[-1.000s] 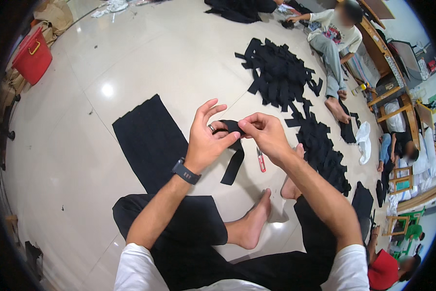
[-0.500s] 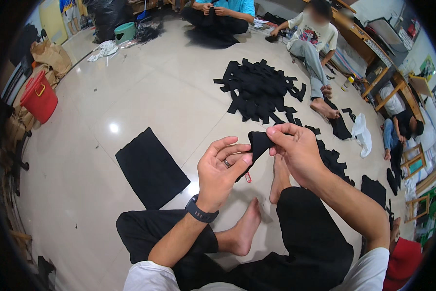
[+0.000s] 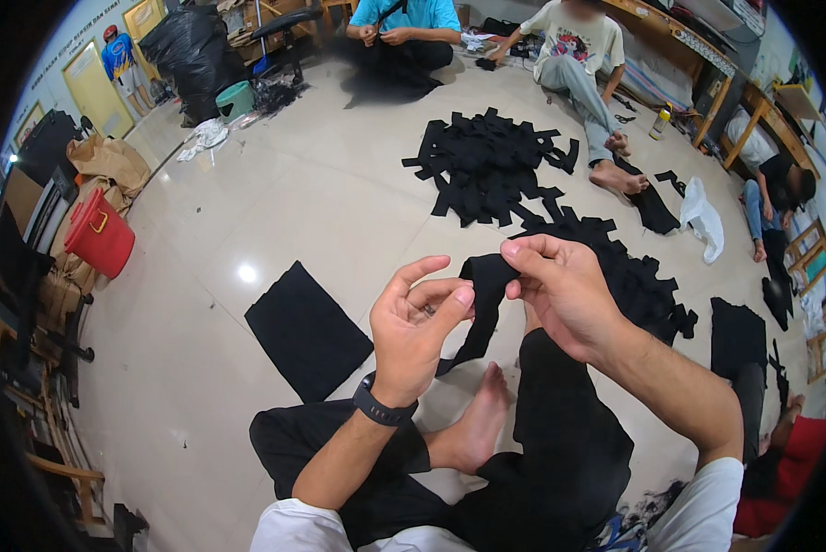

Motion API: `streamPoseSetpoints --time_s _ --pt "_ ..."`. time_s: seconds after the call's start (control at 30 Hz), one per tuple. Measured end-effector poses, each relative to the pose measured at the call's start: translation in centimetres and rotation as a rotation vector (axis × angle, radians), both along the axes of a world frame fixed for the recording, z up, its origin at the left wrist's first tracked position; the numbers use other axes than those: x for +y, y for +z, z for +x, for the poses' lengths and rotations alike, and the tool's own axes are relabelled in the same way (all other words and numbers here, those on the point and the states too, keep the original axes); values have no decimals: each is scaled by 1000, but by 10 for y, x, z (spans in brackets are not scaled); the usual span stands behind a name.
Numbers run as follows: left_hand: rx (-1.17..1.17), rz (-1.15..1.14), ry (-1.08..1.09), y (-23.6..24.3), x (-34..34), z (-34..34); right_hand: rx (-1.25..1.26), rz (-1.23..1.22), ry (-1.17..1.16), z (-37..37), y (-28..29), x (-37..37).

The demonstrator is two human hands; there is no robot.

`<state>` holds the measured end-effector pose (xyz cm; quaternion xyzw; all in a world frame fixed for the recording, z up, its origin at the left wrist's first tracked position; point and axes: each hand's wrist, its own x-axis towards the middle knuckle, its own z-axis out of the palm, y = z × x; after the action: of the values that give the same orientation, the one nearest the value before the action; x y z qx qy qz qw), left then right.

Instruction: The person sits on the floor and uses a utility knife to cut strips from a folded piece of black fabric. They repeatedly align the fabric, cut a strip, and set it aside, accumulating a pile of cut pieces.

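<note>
- I find right hand [image 3: 565,299] pinching black strip [image 3: 489,311]; left hand [image 3: 411,336] beside it, grip unclear
- Long axis descends leftward, top edge bent over
- Floor [image 3: 188,354] open at left

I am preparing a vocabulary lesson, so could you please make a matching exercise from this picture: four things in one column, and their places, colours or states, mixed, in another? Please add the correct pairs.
Things:
1. single black strip
2. rectangular black cloth
3. bucket
4. pile of black strips

Places, colours or states:
A. red, near the picture's left edge
B. heaped on the floor, beyond the hands
C. pinched by the right hand
D. spread flat, to the left of the left hand

Right pairs: 1-C, 2-D, 3-A, 4-B.
</note>
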<state>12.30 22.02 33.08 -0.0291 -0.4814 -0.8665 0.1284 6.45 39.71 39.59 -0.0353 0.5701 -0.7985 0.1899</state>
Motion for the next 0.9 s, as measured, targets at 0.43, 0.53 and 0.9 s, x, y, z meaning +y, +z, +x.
streamPoseSetpoints --time_s 0.43,0.53,0.9 --pt "-6 -60 17 -6 5 -7 94 -39 -105 -23 -12 28" --pt "-89 -180 108 -19 -10 -11 285 26 -254 -58 23 66" --pt "-432 -860 286 -180 -182 0 596 974 -691 -197 43 254"
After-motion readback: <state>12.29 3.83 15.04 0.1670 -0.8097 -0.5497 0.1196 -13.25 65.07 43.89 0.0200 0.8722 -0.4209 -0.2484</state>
